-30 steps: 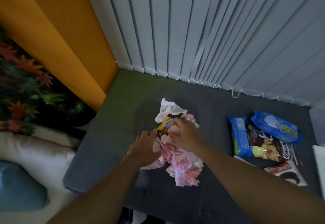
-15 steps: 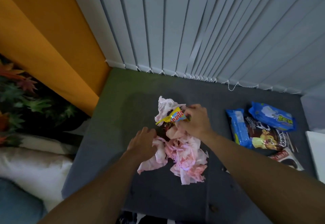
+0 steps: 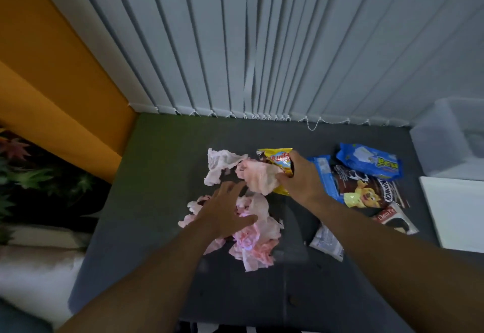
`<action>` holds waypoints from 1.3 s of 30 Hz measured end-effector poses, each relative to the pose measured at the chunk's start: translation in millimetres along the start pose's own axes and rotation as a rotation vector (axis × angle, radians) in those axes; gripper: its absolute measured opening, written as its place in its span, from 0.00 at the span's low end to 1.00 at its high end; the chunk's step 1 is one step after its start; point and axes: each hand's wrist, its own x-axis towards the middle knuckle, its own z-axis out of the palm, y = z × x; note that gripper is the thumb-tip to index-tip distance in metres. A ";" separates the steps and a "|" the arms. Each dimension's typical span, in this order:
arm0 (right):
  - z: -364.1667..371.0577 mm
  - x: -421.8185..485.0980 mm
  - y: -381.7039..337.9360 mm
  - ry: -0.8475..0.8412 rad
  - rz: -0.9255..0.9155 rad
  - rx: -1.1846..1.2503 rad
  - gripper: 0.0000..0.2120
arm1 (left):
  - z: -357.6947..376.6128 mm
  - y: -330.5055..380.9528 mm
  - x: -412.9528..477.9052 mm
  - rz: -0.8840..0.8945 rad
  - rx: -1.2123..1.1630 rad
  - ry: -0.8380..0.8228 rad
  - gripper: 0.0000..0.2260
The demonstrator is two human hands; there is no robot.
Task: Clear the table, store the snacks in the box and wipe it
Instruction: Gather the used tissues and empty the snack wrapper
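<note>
On the dark grey table (image 3: pixel 157 201) lies a heap of crumpled pink and white tissues (image 3: pixel 251 241). My right hand (image 3: pixel 298 181) grips a yellow snack packet (image 3: pixel 277 160) together with one crumpled tissue (image 3: pixel 258 178), lifted a little above the heap. My left hand (image 3: pixel 222 215) lies flat with spread fingers on the tissues. To the right sit several snack packs: a blue pack (image 3: pixel 369 162), a brown crunch pack (image 3: pixel 366 191), a Choco Pie packet (image 3: pixel 395 218) and a small silver wrapper (image 3: pixel 327 243).
A clear plastic box (image 3: pixel 450 139) stands at the back right, with a white lid (image 3: pixel 455 212) in front of it. Grey vertical blinds (image 3: pixel 262 44) hang behind the table. An orange wall (image 3: pixel 52 84), leafy decoration (image 3: pixel 26 175) and cushions lie to the left.
My right hand has pulled the yellow packet and a tissue up and to the right, away from the heap. My left hand has opened flat on the tissues. The view tilted, showing the box.
</note>
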 end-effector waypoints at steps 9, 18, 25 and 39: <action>-14.9 -17.2 23.6 -0.020 -0.084 -0.106 0.19 | 18.4 19.8 -2.9 0.012 0.054 -0.160 0.54; -32.1 -15.2 35.7 0.096 0.039 -0.187 0.06 | 9.7 23.2 6.0 -0.020 0.000 0.119 0.15; -42.3 -18.2 39.6 0.173 0.117 0.016 0.11 | 1.9 30.6 18.9 0.059 0.090 0.020 0.28; -18.0 -28.1 66.7 0.057 0.153 0.002 0.08 | 30.7 41.9 18.0 0.008 0.202 -0.056 0.33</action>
